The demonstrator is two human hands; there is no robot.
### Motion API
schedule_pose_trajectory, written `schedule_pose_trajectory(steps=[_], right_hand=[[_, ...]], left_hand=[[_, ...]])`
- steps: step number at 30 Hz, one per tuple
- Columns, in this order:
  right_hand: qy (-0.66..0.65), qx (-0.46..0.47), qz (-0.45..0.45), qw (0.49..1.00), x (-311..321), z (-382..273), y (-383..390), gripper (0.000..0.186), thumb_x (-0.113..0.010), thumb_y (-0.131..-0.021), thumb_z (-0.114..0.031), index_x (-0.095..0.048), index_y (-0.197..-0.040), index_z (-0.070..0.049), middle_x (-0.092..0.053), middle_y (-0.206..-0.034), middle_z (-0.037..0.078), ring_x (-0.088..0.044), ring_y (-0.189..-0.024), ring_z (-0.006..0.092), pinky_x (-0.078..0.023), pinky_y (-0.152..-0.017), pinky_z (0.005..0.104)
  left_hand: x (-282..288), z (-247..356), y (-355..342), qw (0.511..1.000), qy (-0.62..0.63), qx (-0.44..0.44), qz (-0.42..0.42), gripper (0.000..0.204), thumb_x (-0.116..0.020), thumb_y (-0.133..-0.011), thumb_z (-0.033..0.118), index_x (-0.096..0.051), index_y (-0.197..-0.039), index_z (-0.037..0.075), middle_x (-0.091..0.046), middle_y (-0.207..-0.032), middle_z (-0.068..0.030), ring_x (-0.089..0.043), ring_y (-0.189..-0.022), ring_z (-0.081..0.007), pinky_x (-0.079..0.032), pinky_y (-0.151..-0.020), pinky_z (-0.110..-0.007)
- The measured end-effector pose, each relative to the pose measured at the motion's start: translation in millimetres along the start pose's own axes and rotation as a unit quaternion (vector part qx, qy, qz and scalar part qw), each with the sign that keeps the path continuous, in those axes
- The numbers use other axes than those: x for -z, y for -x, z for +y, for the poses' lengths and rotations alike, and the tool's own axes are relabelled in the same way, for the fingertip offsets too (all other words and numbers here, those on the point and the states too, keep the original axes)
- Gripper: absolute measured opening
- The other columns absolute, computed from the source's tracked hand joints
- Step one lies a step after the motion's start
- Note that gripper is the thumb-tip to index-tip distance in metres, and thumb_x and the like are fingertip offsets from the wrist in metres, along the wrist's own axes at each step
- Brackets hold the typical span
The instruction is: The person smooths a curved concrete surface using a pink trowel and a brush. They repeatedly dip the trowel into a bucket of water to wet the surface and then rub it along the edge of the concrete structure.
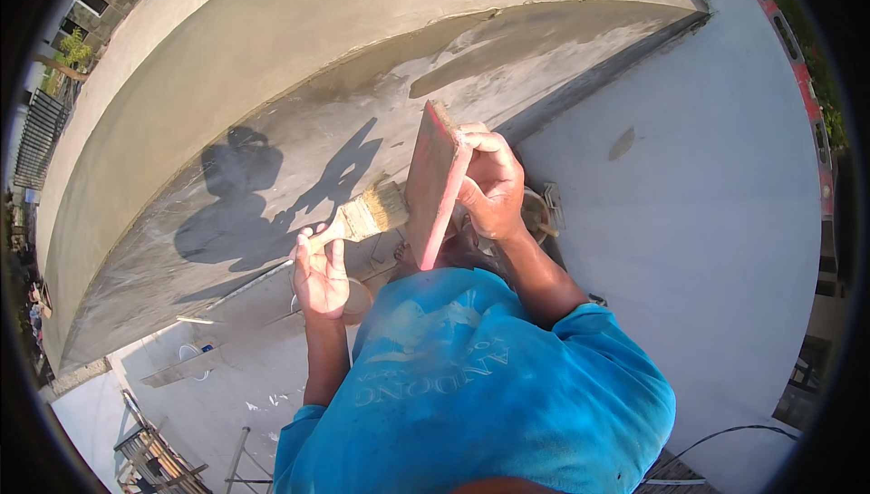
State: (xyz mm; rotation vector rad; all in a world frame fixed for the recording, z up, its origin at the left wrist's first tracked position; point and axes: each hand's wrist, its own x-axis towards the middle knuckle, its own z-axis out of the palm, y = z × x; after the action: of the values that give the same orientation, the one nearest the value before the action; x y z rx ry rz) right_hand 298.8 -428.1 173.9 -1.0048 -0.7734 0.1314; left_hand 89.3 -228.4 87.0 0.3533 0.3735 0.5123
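Note:
My left hand (321, 278) grips the wooden handle of a paintbrush (366, 214), with the thumb and fingers closed round it. The wide, pale bristles point right and meet or nearly meet the face of a plastering float (435, 177). This flat board is smeared with cement along its face and has red edges; no handle of it shows. My right hand (494, 184) pinches the float by its right side and holds it tilted up in front of my body. Beyond both hands is a curved plastered wall (362, 86), its lower part darker and patchy, with my shadow on it.
A smooth grey-white wall (689, 168) rises on the right, with a red spirit level or straightedge (797, 77) along its far edge. Partly behind my right wrist is a bucket (536, 213). A long flat strip (181, 369) and stacked timber (159, 462) lie lower left.

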Motion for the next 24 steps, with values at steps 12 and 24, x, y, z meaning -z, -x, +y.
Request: schedule_pose_trajectory(steps=[12,24], right_hand=[[0.450,0.298,0.143,0.830,-53.8,28.0,-93.3,0.056,-0.089,-0.062,-0.005,-0.076,-0.116,-0.015,-0.052,-0.108,0.012,-0.059,-0.095,0.0226,-0.052,-0.064,0.0310],[0.404,0.292,0.193,0.845,-49.7,30.9,-92.1,0.055,-0.087,-0.066,0.000,-0.075,-0.117,-0.013,-0.050,-0.113,0.012,-0.057,-0.099,0.0224,-0.051,-0.065,0.0303]], left_hand=[[30.6,7.1,13.2,0.988,-0.037,-0.041,0.145,0.020,-0.061,-0.105,0.021,-0.062,-0.115,0.004,-0.066,-0.124,-0.0143,-0.062,-0.122,-0.0256,-0.054,-0.108,-0.042],[69.8,36.5,23.0,0.971,-0.085,-0.101,0.201,0.024,-0.062,-0.105,0.023,-0.057,-0.119,0.004,-0.064,-0.126,-0.0153,-0.061,-0.120,-0.0264,-0.055,-0.105,-0.040]])
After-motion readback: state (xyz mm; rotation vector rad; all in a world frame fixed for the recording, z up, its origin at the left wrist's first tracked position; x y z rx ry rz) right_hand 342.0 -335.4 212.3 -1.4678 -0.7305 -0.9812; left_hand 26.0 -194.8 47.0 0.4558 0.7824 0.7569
